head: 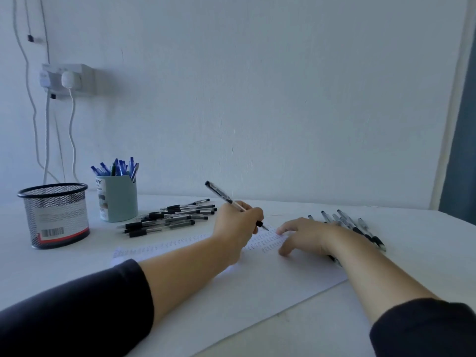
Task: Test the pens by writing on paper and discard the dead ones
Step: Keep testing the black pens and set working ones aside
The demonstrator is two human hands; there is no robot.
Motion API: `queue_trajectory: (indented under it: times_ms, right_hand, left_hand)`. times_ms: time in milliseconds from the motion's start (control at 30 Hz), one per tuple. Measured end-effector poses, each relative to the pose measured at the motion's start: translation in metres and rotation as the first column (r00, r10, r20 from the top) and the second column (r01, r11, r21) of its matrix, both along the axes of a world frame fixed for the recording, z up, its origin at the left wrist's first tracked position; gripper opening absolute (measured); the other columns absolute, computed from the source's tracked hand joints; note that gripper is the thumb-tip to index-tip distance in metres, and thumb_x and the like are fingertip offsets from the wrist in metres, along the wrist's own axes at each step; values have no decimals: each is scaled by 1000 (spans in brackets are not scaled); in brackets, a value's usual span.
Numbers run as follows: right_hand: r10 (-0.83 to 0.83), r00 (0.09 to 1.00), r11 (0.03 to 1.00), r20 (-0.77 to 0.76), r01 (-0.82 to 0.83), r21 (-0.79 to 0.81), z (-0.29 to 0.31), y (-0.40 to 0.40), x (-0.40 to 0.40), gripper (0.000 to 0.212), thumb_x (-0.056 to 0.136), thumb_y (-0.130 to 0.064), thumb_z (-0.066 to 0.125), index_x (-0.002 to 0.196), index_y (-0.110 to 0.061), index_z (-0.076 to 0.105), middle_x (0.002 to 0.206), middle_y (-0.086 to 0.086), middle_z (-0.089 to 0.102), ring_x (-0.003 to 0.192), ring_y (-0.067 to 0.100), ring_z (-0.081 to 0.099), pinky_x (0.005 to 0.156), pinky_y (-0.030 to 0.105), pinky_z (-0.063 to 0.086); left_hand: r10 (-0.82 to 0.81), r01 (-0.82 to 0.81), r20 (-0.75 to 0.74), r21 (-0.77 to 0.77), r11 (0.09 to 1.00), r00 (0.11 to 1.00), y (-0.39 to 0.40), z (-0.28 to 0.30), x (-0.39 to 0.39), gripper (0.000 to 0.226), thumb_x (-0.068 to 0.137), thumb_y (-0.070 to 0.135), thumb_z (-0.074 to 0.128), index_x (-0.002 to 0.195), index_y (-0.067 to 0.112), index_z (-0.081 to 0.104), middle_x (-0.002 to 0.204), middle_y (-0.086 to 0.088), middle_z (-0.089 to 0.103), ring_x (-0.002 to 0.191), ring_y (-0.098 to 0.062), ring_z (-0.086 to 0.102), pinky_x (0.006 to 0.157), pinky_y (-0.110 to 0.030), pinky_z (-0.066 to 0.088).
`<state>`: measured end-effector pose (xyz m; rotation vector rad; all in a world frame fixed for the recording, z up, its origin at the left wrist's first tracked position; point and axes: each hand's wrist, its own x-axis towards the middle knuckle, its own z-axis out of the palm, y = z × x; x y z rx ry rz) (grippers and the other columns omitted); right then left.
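Head view, mid-table: left hand (235, 225) pinching black pen (233, 203) between thumb and curled fingers, writing grip, tip down at far edge of paper (257, 287); whether tip actually touches, cannot tell. Right hand (305, 235) flat, fingers spread and relaxed, pressing sheet down beside tip, gripping nothing.

Step judged: test stroke in progress on one pen. Rows of small marks across far part of sheet, too fine to read. Fresh mark under tip not visible, so live or dead undecided.

Next move judged: look for ink at tip; then sort. Which pile means tested, which untested, not clear. Pile of black pens (167, 219) lying left of sheet, near teal cup (117, 199) full of blue pens (116, 167). Smaller group of pens (358, 225) right of sheet, partly hidden behind right forearm. Wire-mesh cup (55, 215) at far left, well apart, seemingly empty; possibly discard bin, guess only.

Pen look: clear barrel, black grip section, black cap posted on rear end, tilted away toward wall. Slim and light; should pass easily from writing pinch to drop. Sheet loose on table (412, 274), hence holding hand.
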<state>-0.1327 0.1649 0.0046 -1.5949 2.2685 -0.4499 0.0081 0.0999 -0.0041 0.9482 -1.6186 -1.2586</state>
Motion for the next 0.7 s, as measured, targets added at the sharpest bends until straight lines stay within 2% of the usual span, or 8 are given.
queue_trajectory:
  times_ms: [33, 100, 200, 333, 500, 700]
  right_hand:
    - [-5, 999, 1000, -43, 5, -2, -1, 0, 2, 50, 80, -39, 64, 128, -41, 50, 151, -4, 33, 142, 24, 24, 115, 54, -5]
    - [8, 994, 1000, -106, -9, -14, -3, 0, 5, 51, 83, -41, 60, 132, -42, 46, 157, -1, 23, 147, 21, 9, 110, 58, -17]
    - [29, 991, 999, -130, -31, -12, -2, 2, 8, 55, 86, -41, 58, 138, -39, 41, 160, 2, 14, 148, 17, -3, 108, 58, -22]
    - [49, 987, 999, -152, -47, 20, -2, 1, 12, 59, 88, -47, 55, 143, -34, 38, 159, 0, 16, 147, 13, -9, 106, 60, -24]
    - [39, 985, 999, -167, -34, 32, -1, 1, 15, 62, 88, -47, 54, 145, -35, 34, 160, 1, 13, 148, 14, -5, 107, 60, -23]
    - [23, 986, 1000, -163, -21, 19, -5, -2, 13, 61, 87, -49, 55, 143, -35, 37, 156, -4, 24, 148, 17, 5, 106, 60, -23]
  left_hand:
    - [-1, 1, 11, 13, 1000, 1000, 1, -2, 0, 13, 82, 7, 59, 70, 9, 54, 58, -9, 57, 43, -16, 45, 40, -19, 31]
    - [-13, 11, 41, 26, 1000, 999, 3, -4, 1, 9, 82, 8, 57, 73, 8, 57, 63, -10, 63, 46, -18, 52, 41, -19, 37]
    - [-1, 10, 156, -56, 998, 988, 2, -4, 2, 8, 77, 8, 57, 69, 9, 57, 61, -8, 63, 45, -16, 48, 40, -17, 34]
    - [53, -8, 287, -156, 988, 957, 3, -4, 2, 14, 73, 9, 56, 59, 10, 56, 46, -1, 58, 39, -12, 40, 42, -14, 31]
    - [76, -9, 340, -193, 981, 937, 3, -6, 1, 16, 73, 8, 54, 57, 10, 55, 45, -2, 55, 42, -12, 42, 44, -15, 33]
    - [81, 4, 375, -220, 975, 924, 3, -6, 1, 15, 74, 8, 52, 60, 10, 57, 47, -2, 56, 37, -9, 39, 39, -12, 29]
